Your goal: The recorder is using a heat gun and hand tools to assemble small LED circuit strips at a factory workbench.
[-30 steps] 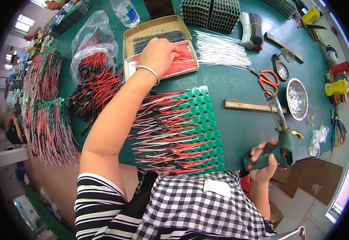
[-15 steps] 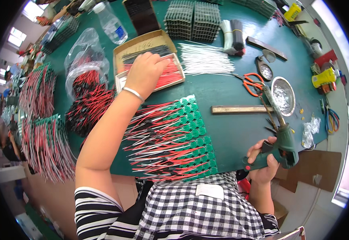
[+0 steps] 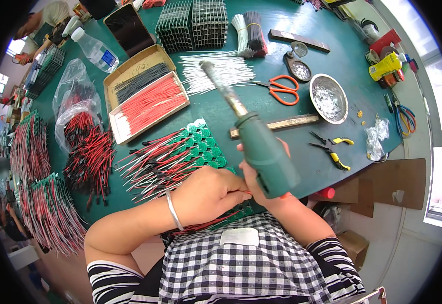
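Note:
My right hand [image 3: 251, 180] is wrapped around a green-bodied soldering iron [image 3: 265, 152], its metal barrel tilted up and away to the left. Close beside it, the fingers of my left hand [image 3: 205, 195] are pinched on a thin red wire [image 3: 248, 192], mostly hidden by the fingers. Both hands are over the near end of a panel of round green circuit boards [image 3: 209, 143]. Red, black and white wire leads [image 3: 152, 164] fan out leftward from the boards. Left of the panel lies a heap of red and black leads [image 3: 86, 162].
A cardboard box [image 3: 113, 85] holds black wires and a tray of red wires [image 3: 150, 104]. White wires [image 3: 216, 73], orange-handled scissors [image 3: 284, 91], a metal bowl [image 3: 328, 99], a bar [image 3: 294, 123] and yellow-handled pliers [image 3: 337, 152] lie beyond. A bottle [image 3: 97, 50] stands back left.
My left hand has left the tray of red wires and come down to the boards. My right hand has brought the soldering iron leftward, next to it. The whole view has shifted.

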{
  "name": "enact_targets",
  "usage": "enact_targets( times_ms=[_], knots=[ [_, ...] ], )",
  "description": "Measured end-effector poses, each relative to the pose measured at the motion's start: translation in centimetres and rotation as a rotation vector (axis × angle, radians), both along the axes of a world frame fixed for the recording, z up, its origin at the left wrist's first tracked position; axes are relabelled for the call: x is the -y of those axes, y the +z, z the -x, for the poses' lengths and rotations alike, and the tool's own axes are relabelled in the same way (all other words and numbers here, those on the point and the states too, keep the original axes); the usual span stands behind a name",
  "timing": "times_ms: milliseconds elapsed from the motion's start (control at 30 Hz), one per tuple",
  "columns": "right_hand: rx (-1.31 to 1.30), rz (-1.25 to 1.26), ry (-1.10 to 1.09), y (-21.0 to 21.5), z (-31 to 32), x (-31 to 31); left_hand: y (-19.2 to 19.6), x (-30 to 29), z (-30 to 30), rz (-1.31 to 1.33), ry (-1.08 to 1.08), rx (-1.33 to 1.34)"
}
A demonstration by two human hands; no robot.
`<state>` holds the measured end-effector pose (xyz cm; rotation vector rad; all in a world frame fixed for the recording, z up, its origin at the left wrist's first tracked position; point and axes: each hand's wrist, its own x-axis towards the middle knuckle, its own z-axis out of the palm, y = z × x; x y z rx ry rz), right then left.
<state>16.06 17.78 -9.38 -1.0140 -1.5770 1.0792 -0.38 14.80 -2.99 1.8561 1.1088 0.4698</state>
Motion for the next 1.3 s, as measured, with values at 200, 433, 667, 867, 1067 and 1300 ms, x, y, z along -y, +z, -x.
enact_targets(
  times_ms=[200,433,667,867,1067,1300],
  knots=[
    [0.073,0.051,0.118,-0.1,-2.4,-1.4,-0.7,0.5,1.6,-0.177,0.118,-0.166],
    [0.009,0.532,0.234,5.2,-9.2,-4.0,-1.8,-0.3,8.0,-0.646,0.445,-0.503],
    [0.003,0.319,0.197,5.1,-8.5,-3.2,-3.8,-0.6,8.2,-0.699,0.622,-0.649],
    [-0.214,0.644,0.125,1.7,-4.3,-0.6,-5.6,-1.4,8.2,-0.772,0.644,-0.675],
    [0.409,-0.028,0.528,1.6,-4.0,-2.5,-7.1,-1.6,8.3,-0.804,0.614,-0.66],
    [0.406,-0.036,0.507,-0.2,-4.0,-1.9,-7.3,-1.7,8.4,-0.849,0.621,-0.646]
  ],
)
